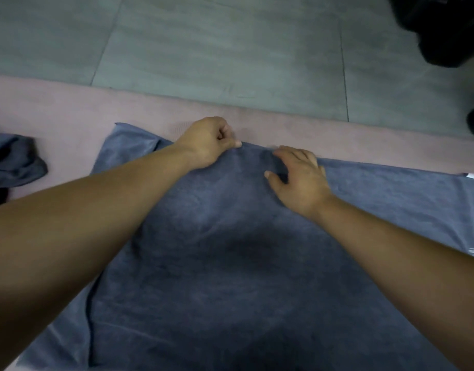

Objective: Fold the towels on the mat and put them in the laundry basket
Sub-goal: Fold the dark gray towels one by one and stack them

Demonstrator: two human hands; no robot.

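Head view: left grip (211, 140) pinches the far edge of the towel (230, 263) while right grip (297, 175), fingers open, presses it flat on the mat (69, 108), likely squaring the fold

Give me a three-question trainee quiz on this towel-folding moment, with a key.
1. True or false: the spread grey-blue terry towel lies on the pink mat.
2. Pick one: the left hand A) lies flat with straight fingers; B) pinches the towel's far edge with curled fingers; C) is out of view.
3. Fill in: the right hand rests with spread fingers on the ____.
Key: 1 true; 2 B; 3 towel.
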